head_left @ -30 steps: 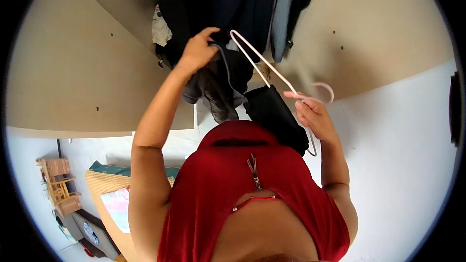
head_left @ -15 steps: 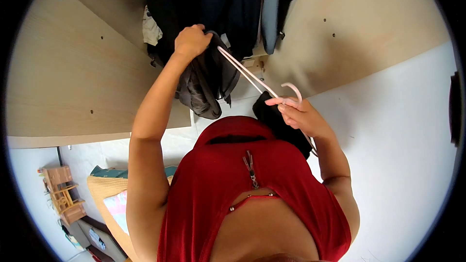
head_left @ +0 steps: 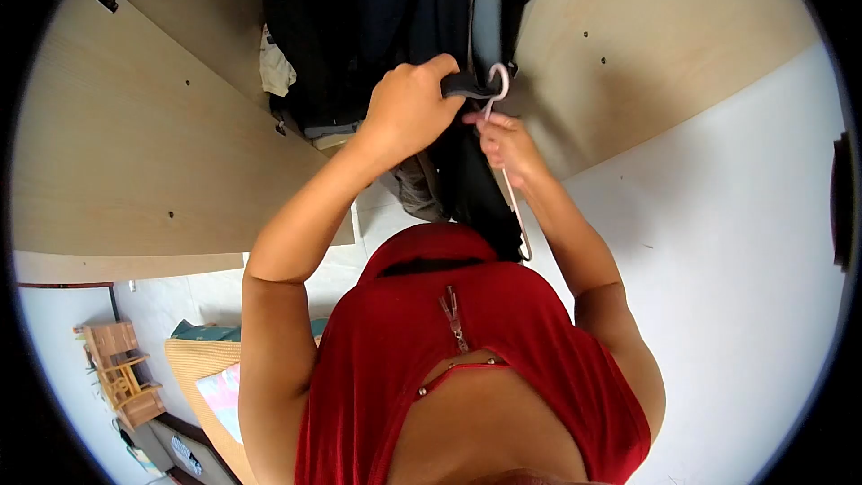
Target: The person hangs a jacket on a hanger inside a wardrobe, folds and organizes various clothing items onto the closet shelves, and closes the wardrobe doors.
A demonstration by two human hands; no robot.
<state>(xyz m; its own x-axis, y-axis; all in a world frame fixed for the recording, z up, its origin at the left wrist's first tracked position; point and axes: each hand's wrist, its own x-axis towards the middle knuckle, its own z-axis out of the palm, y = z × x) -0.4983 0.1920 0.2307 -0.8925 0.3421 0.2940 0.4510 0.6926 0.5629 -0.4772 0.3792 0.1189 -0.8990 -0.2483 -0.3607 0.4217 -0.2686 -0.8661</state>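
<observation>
My left hand (head_left: 413,108) is closed on the dark edge of a black garment (head_left: 476,184), just beside the hook of a pale pink hanger (head_left: 514,220). Around the hanger's neck, below the hook, my right hand (head_left: 509,145) is closed. The garment hangs down between my hands and in front of my body, with part of the hanger hidden inside it. A brownish-grey fold of cloth (head_left: 417,189) shows beneath my left wrist. The tips of my left fingers are partly covered by the cloth.
Dark clothes (head_left: 386,9) and a blue-grey garment (head_left: 488,18) hang in the wardrobe ahead. Its wooden doors stand open at the left (head_left: 135,144) and right (head_left: 646,45). A bed (head_left: 184,355) and a wooden shelf (head_left: 121,368) are behind at lower left.
My left hand has moved right with the garment's edge, up to the hook. My right hand, holding the hanger, has moved up and left, so both hands are now close together.
</observation>
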